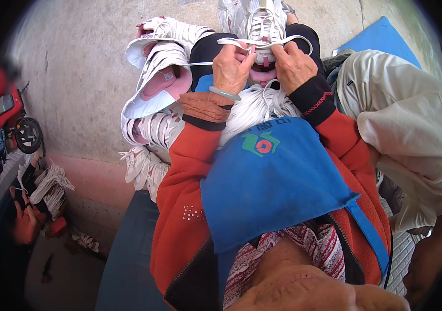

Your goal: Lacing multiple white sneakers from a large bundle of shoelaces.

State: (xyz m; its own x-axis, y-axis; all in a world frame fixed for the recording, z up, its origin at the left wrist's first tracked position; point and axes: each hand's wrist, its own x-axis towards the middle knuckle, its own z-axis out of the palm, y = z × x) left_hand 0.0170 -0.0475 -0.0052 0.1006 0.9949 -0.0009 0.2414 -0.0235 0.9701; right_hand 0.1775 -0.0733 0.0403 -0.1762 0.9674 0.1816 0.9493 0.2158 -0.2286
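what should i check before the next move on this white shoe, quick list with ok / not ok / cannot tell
1. Left hand at the white lace: ok, thumb and finger pinch it.
2. Right hand grip: cannot tell, fingertips are at the shoe but what they pinch is unclear.
3. Lace pulled snug: not ok, a loose loop stands out by the right hand.
4. Every eyelet threaded: cannot tell, too small.
5. Lace bundle near: ok, between the forearms.

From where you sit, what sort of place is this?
Probably an informal work spot in a yard or by a street, though I can't tell which: concrete ground, a red two-wheeler at the far left, and several white shoes near a bundle of white laces.
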